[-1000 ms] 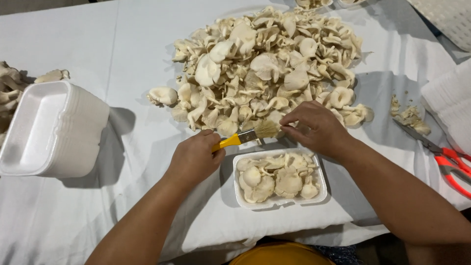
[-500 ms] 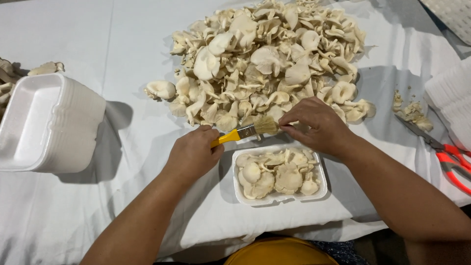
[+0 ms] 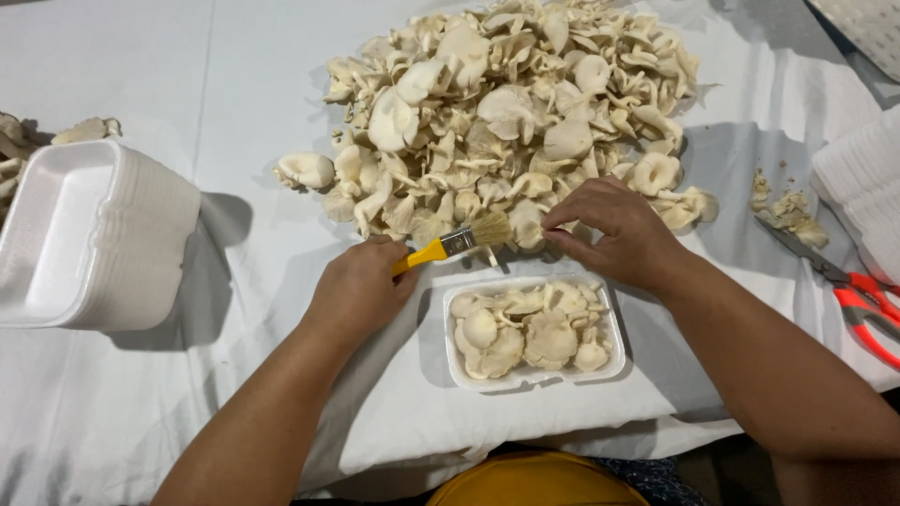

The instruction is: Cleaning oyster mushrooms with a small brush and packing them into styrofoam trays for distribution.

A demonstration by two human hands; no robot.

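Fingers of my left hand (image 3: 361,286) clamped on the brush (image 3: 457,244), right hand (image 3: 614,230) pinching a soft, crumbly mushroom (image 3: 527,225) by its stem, just above the tray (image 3: 614,328).

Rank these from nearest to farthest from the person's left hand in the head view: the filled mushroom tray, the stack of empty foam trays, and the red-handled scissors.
From the left hand, which holds the yellow-handled brush:
1. Filled mushroom tray, just to its right, near the table's front edge.
2. Stack of empty foam trays, off to the left.
3. Red-handled scissors, far right, beyond the right hand.
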